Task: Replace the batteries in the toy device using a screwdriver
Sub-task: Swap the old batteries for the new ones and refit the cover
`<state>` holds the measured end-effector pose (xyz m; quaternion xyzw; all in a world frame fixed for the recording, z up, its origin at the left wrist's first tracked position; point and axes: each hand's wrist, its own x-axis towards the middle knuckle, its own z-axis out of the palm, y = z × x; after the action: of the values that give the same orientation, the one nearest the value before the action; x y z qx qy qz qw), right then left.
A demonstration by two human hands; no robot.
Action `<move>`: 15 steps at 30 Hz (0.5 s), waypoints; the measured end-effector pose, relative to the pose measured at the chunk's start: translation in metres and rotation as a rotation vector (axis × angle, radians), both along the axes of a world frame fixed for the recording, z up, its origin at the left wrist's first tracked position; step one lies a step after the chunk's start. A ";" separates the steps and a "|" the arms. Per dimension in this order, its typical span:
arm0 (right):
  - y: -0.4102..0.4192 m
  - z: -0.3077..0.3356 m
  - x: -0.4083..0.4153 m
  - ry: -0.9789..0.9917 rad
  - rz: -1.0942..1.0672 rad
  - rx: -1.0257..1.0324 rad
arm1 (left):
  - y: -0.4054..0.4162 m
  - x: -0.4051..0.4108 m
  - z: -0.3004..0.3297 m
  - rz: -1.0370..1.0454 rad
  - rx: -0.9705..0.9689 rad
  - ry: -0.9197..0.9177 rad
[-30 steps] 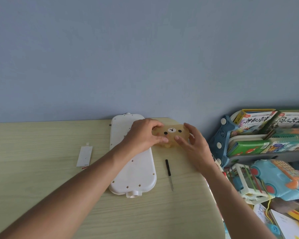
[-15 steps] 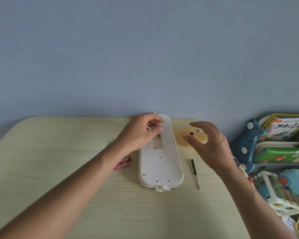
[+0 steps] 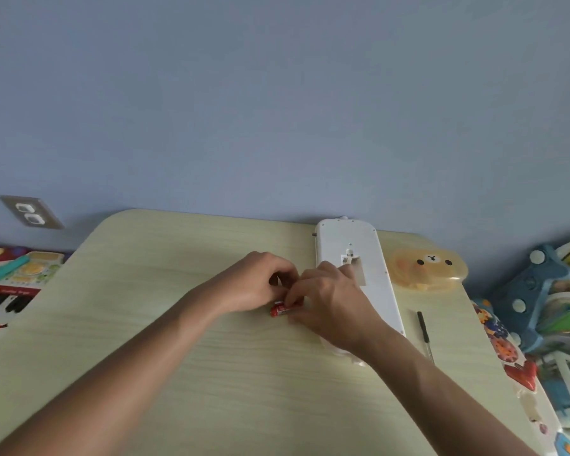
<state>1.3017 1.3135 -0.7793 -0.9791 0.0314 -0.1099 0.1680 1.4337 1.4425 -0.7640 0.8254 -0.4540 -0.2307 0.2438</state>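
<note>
The white toy device point(image 3: 374, 258) lies face down at the back of the table, and its battery compartment point(image 3: 357, 269) is uncovered. A red battery pack point(image 3: 279, 310) rests on the table just left of the device. My right hand point(image 3: 326, 299) reaches across the device's near half and pinches the right end of the red batteries. My left hand point(image 3: 260, 284) is curled just above them, its fingertips meeting those of my right hand. What the left fingers hold is hidden. A small black screwdriver point(image 3: 423, 330) lies on the table to the right of the device.
A translucent orange bear-face box point(image 3: 428, 268) sits at the back right of the table point(image 3: 145, 291). Toys and books crowd a blue rack point(image 3: 537, 291) beyond the right edge. A toy piano point(image 3: 4, 301) is on the left, below a wall socket point(image 3: 30, 213).
Both hands left the device and the bear box and came together at the red batteries left of the device. The view has swung to the left.
</note>
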 end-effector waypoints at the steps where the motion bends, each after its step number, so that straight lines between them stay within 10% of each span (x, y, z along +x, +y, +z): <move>1: 0.001 -0.001 0.000 -0.011 -0.002 -0.010 | 0.000 0.000 0.000 -0.010 -0.001 -0.005; 15: 0.005 0.002 -0.001 -0.067 0.134 -0.002 | -0.004 0.006 0.006 -0.077 0.009 -0.064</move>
<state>1.3005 1.3181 -0.7777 -0.9750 -0.0398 -0.1310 0.1752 1.4401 1.4380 -0.7575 0.8155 -0.4919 -0.2152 0.2163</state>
